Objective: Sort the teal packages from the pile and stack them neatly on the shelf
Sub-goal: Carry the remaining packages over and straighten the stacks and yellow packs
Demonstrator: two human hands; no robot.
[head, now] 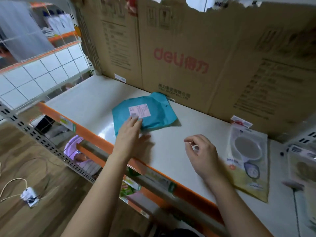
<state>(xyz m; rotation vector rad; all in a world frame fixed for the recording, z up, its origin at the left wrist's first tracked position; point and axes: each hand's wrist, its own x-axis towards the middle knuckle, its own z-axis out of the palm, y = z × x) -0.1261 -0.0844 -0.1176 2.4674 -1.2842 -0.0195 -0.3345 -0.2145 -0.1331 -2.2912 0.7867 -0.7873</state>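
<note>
fingers (135, 121): left hand (130, 134) flat on near edge of teal package (153, 108); right hand (203, 154) loosely curled, empty, over shelf (85, 103).

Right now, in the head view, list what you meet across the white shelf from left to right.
From the left: teal package, right hand, clear-fronted packet, blurred packet at the right edge. The left hand overlaps the teal package, so omitted.
</note>
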